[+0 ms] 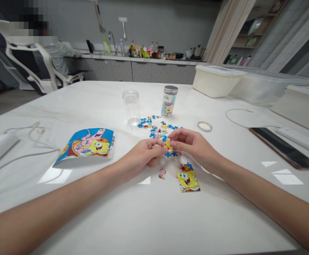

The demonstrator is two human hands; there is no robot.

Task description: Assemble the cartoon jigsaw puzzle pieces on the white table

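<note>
My left hand (145,156) and my right hand (193,143) meet over the white table, both with fingers closed on yellow jigsaw puzzle pieces (168,145); whether these are joined I cannot tell. Loose blue and multicoloured puzzle pieces (158,132) lie spread just beyond my fingers. Nearer to me rests a joined puzzle section (188,179) with a yellow cartoon face. To its left is a small pink puzzle piece group (162,173). Left of my left hand, a curled picture sheet (90,143) shows the cartoon characters.
Behind the pieces stand a clear jar (131,106) and a lidded puzzle jar (169,101). A silver ring-shaped lid (204,126) lies to the right, then a phone (282,147) and cable. Plastic bins (215,81) line the far right. A person (56,53) sits at the back left.
</note>
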